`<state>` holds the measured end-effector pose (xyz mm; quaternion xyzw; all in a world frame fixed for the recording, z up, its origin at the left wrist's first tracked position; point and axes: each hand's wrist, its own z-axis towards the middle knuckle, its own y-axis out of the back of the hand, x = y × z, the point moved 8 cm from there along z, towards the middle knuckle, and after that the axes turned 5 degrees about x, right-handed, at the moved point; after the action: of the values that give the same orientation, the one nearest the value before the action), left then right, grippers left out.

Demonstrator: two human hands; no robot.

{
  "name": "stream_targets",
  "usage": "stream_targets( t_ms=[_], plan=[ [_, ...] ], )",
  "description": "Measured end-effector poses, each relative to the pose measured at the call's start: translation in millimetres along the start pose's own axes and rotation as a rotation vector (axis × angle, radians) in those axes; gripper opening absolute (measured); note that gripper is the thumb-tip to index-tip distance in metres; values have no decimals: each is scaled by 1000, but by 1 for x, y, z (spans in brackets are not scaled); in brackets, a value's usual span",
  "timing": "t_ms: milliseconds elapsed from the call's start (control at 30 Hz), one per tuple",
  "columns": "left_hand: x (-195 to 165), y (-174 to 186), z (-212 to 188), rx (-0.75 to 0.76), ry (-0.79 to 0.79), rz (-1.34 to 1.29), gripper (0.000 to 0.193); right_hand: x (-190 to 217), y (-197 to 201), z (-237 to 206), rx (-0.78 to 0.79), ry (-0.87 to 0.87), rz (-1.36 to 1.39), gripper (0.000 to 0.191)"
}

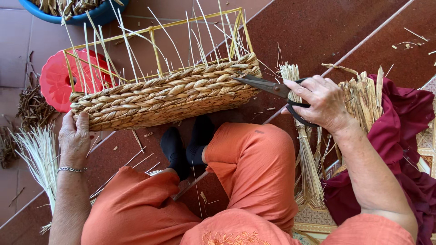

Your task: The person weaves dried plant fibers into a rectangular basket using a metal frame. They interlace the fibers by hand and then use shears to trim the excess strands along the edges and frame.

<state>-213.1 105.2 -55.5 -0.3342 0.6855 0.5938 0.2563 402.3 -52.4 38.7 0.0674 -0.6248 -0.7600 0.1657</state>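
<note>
A half-woven basket (163, 95) of braided straw on a yellow wire frame lies tilted across my lap, with thin pale stakes sticking up from its rim. My left hand (75, 136) grips the basket's left end; a bracelet circles that wrist. My right hand (320, 102) holds black scissors (268, 86), whose blades point left and touch the braid at the basket's right end. I sit cross-legged in orange trousers and black socks.
A red plastic lid (54, 81) lies behind the basket and a blue tub (91, 17) of fibre stands at the top left. Straw bundles (309, 168) lie by my right knee, pale stalks (38, 154) at the left, dark red cloth (399, 122) at the right.
</note>
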Motion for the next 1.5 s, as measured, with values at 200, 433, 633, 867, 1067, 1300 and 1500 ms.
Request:
stream_targets(
  t_ms=[200,433,633,867,1067,1300,1500],
  plan=[
    [-1,0,1,10,15,18,50,9,0,17,22,52,-1,76],
    [-113,13,-22,-246,-459,721,58,11,-4,11,-3,16,30,75],
    [-243,-96,-42,233,-831,472,22,11,-14,7,5,-14,26,73],
    [-358,-259,-60,369,-1034,410,33,14,-10,6,5,-20,-28,70],
    [-361,-296,-45,427,-1019,550,13,16,-3,6,-19,-1,-14,72],
    [-360,-290,-43,505,-1025,426,7,25,-5,18,-10,48,-55,72],
    [-361,-283,-40,496,-1000,398,8,23,-16,21,8,107,-74,73]
  ],
)
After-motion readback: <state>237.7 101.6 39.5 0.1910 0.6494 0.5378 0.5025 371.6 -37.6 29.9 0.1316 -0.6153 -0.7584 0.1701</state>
